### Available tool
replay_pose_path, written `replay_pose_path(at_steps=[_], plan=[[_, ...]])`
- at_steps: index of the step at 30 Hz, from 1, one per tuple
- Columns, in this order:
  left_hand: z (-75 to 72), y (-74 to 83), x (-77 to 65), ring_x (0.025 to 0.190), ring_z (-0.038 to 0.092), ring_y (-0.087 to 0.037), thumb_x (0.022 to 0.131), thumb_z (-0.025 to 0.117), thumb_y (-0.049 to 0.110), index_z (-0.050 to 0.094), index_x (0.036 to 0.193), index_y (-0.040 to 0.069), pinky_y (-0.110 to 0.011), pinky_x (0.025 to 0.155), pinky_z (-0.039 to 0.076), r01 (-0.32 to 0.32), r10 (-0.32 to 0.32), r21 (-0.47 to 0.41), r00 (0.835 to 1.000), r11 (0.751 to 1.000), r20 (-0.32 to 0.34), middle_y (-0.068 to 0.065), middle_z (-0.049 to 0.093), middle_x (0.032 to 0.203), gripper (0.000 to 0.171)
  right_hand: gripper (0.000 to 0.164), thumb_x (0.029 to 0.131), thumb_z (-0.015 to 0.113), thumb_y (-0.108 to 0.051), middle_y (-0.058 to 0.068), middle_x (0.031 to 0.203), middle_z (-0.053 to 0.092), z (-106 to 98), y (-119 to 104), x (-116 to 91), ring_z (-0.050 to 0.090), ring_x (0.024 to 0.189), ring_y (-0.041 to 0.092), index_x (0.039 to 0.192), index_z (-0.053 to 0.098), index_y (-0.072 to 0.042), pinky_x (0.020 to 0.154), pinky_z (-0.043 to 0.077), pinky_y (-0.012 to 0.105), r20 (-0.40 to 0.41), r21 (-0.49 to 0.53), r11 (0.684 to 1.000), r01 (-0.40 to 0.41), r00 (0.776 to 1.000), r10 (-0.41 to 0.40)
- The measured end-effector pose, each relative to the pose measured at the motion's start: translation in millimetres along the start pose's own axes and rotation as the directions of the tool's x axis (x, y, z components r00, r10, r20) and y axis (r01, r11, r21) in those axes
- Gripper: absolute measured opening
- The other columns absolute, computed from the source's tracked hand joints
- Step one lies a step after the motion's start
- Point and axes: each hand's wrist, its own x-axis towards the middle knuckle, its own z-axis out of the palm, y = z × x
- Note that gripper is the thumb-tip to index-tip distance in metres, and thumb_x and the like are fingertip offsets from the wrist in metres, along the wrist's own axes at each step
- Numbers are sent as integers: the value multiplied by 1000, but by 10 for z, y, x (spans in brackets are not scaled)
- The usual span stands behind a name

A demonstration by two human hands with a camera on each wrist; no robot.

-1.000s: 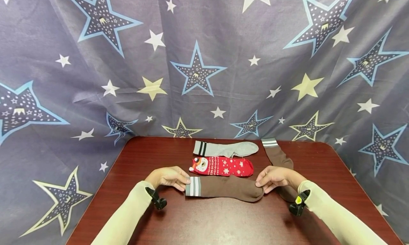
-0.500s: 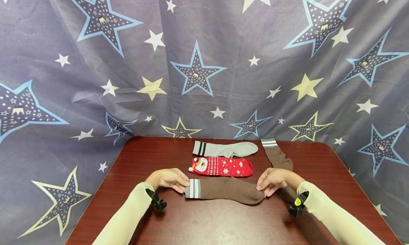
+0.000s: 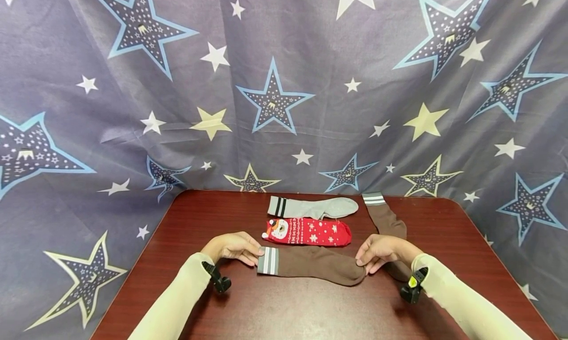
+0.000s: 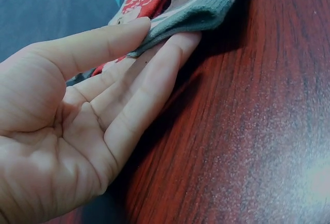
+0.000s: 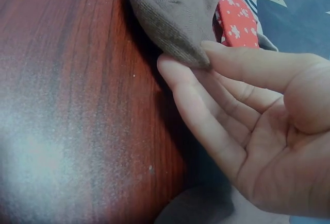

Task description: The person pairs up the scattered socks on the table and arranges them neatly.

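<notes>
A brown sock (image 3: 315, 265) with a grey, white-striped cuff lies stretched sideways in the head view. My left hand (image 3: 235, 248) pinches its cuff at the left end. At the toe end, my right hand (image 3: 381, 251) holds the fabric between thumb and fingers. The left wrist view shows the grey cuff (image 4: 198, 15) between thumb and fingertips, slightly gaping. In the right wrist view the toe (image 5: 172, 23) is pinched at its tip. Just behind this sock lies a red sock (image 3: 310, 231) with snowflakes and an animal face.
Farther back is a light grey sock (image 3: 306, 208) with black bands. A second brown sock (image 3: 387, 219) lies at the right, partly hidden behind my right hand and wrist. The dark red wooden table (image 3: 284, 310) meets a star-printed curtain (image 3: 310, 148) at its back edge.
The toe end of the held brown sock and my right hand have shifted slightly toward me. My left hand keeps its pinch on the cuff, and the other socks lie as before.
</notes>
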Motion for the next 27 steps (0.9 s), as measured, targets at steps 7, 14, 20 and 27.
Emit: replay_pose_path(at_steps=[7, 14, 20, 27], plan=[[9, 43, -9, 79, 75, -14, 96, 66, 4, 74, 97, 4, -32, 77, 64, 35, -35, 21, 999, 999, -12, -6, 76, 88, 8, 4, 89, 71, 1, 4, 68, 73, 14, 0, 2, 70, 60, 10, 92, 73, 2, 60, 60, 23, -15, -12, 1000, -3, 1000, 3], [11, 57, -38, 76, 75, -14, 94, 67, 4, 73, 89, 9, -29, 74, 64, 65, -64, 49, 998, 997, -21, -4, 75, 83, 9, 4, 87, 73, 1, 7, 69, 73, 32, 9, -4, 71, 60, 12, 91, 73, 3, 58, 60, 23, -35, -21, 1000, -13, 999, 13], [-1, 42, -33, 75, 74, -14, 94, 67, 3, 72, 90, 5, -30, 74, 64, 63, -59, 44, 995, 997, -78, -6, 75, 81, 6, 6, 86, 74, 0, 8, 70, 74, 56, 3, -7, 71, 60, 11, 91, 73, 3, 59, 61, 24, -49, -35, 999, -29, 998, 27], [9, 61, -6, 75, 75, -16, 91, 71, 3, 73, 94, 0, -33, 75, 64, 82, -70, 68, 984, 994, -164, -8, 76, 83, 4, 9, 84, 77, -3, 10, 68, 74, 68, -13, -6, 69, 57, 10, 90, 75, 4, 56, 60, 23, -95, -79, 997, -11, 995, 3]])
